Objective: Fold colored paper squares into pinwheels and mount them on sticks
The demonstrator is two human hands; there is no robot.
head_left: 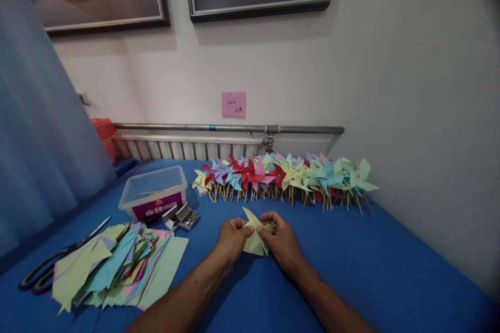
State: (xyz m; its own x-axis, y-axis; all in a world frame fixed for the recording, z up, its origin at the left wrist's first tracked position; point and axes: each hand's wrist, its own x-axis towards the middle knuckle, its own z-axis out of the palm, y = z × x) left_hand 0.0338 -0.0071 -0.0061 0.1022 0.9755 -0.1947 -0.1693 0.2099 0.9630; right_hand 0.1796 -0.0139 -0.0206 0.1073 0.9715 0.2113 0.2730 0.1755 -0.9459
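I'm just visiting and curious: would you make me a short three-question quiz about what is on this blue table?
1. True or false: both hands grip one yellow paper piece.
2. What lies at the far left edge, beside the paper stack? A) scissors B) ruler C) stapler
3. Fill in: the row of finished pinwheels lies along the ____.

Key:
1. True: the left hand and right hand pinch it together.
2. A, the scissors.
3. The wall, beyond the clear plastic box.
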